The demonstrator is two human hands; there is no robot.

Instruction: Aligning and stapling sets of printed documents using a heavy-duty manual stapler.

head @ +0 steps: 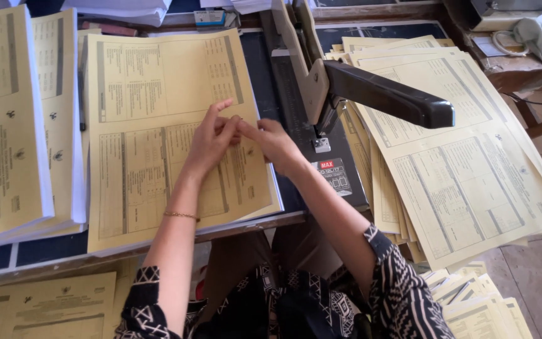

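Both hands meet over the right side of the yellow printed sheet (158, 125) lying on top of a stack on the bench (45, 251), just left of the long-arm stapler (346, 94). The left hand (211, 141) and right hand (274, 141) have fingers (224, 107) pinched together at the paper; whether they grip a sheet edge cannot be told. Squaring the sheets' edges with light fingertip pressure, before sliding them toward the stapler, would likely keep the set aligned.
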